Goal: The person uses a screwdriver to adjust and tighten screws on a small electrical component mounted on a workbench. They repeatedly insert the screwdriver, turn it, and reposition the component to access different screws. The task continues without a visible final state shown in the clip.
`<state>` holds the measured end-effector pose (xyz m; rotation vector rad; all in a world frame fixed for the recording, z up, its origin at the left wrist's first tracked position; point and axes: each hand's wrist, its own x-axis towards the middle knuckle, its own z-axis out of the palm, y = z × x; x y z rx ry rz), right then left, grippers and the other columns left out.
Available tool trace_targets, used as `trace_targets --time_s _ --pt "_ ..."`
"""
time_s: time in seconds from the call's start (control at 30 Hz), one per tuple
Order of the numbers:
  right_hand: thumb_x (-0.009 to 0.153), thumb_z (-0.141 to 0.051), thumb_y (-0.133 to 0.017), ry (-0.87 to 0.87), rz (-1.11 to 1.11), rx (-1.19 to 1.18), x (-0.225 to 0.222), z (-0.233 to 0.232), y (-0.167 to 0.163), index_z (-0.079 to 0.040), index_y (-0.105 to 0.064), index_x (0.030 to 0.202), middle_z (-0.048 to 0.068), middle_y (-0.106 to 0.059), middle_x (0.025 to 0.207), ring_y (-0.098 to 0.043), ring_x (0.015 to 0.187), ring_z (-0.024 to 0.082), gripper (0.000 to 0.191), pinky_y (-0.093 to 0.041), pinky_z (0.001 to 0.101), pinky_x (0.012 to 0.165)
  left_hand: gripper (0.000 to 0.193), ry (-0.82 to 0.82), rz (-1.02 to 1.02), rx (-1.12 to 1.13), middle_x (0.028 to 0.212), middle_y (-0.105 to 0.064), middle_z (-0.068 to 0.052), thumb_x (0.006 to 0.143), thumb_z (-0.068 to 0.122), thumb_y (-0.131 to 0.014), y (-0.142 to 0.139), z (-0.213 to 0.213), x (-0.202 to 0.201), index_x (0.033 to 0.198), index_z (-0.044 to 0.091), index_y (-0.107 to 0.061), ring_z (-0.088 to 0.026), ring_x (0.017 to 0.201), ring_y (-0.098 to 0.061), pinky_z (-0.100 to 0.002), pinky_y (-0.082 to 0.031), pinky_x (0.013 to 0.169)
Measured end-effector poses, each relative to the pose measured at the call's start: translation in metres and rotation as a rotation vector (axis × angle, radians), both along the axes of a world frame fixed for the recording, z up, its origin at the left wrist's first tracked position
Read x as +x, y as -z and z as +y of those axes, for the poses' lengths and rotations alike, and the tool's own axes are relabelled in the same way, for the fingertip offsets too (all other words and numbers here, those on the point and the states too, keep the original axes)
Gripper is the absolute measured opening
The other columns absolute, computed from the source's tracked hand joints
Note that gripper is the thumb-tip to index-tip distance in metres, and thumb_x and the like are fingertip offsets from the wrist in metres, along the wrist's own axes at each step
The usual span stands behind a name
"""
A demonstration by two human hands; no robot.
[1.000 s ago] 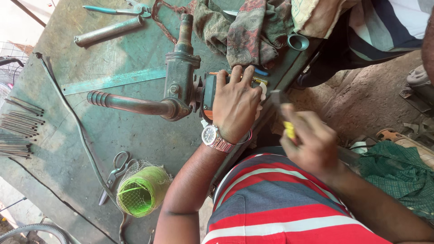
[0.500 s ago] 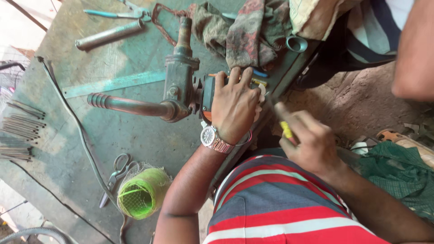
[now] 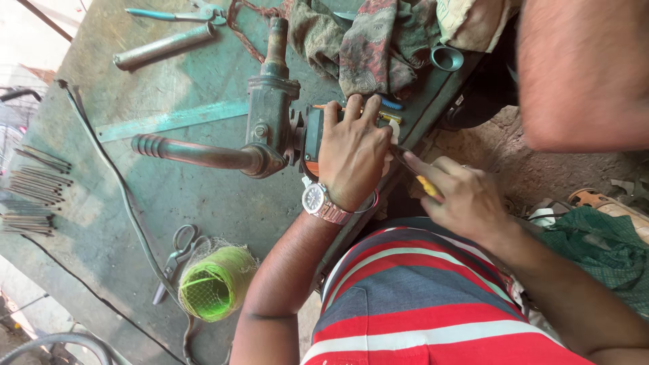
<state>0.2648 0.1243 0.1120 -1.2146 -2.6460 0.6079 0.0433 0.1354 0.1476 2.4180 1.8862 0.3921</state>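
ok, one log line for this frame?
left hand: pressing down power drill | right hand: gripping yellow-handled screwdriver | surface: green workbench

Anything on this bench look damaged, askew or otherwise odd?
The drill looks worn and grimy, lying on its side with its rear under the left hand. The right hand holds a yellow-handled tool at the bench edge. A cloth heap lies bunched. Nothing spilled.

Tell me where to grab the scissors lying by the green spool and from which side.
Take the scissors by the two finger loops, probably coming from above on the side away from the green twine spool. The loops lie flat and exposed on the workbench, while the blades point towards the bench edge and sit close against the spool's netting.
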Motion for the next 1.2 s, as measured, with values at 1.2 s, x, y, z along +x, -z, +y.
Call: trace_targets --time_s 1.2 --pt "0.071 -0.001 -0.071 0.174 0.302 -0.008 0.008 0.005 0.012 -0.014 -0.058 0.144 0.013 -0.069 0.098 -0.069 0.080 0.032 0.076 -0.057 0.0410 0.071 0.037 0.012 -0.119 0.070 0.129 -0.062 -0.013 0.068 0.022 -0.080 -0.003 0.004 -0.003 0.101 0.010 -0.070 -0.032 0.115 -0.056 -0.051 -0.039 0.098"
